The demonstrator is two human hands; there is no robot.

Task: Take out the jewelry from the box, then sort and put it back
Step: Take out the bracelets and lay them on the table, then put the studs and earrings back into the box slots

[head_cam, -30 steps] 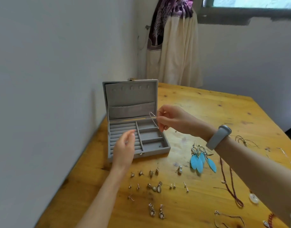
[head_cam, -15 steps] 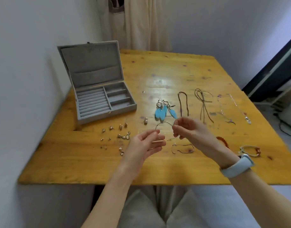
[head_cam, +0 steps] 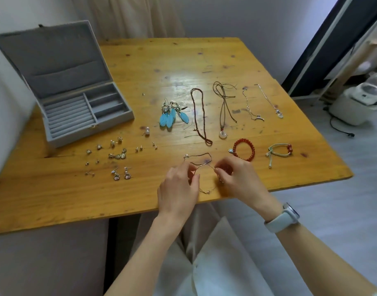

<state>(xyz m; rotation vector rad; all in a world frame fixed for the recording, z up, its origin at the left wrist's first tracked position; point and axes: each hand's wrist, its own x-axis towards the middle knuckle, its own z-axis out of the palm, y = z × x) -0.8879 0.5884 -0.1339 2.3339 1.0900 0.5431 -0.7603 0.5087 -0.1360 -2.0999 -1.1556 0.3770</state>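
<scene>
The grey jewelry box [head_cam: 110, 121] stands open at the table's left, its compartments bare. My left hand [head_cam: 179, 189] and my right hand [head_cam: 236, 178] each pinch one end of a thin silver bangle with a fine chain [head_cam: 204, 166], held just above the table's near edge. Several small silver earrings [head_cam: 117, 155] lie in rows in front of the box. Blue feather earrings [head_cam: 170, 116], a dark beaded necklace [head_cam: 199, 116], a cord necklace with a round pendant [head_cam: 223, 116] and two silver chains [head_cam: 250, 105] lie mid-table. A red bead bracelet [head_cam: 244, 149] and a green cord bracelet [head_cam: 279, 153] lie at the right.
The wooden table [head_cam: 183, 58] meets a white wall at the left. A dark thin bracelet [head_cam: 201, 157] lies just beyond my hands. A white appliance [head_cam: 358, 103] with a cable sits on the floor at the right. My lap shows below the table edge.
My right hand carried the thin bangle from the box to the near edge, and my left hand took its other end. The view swung down and right.
</scene>
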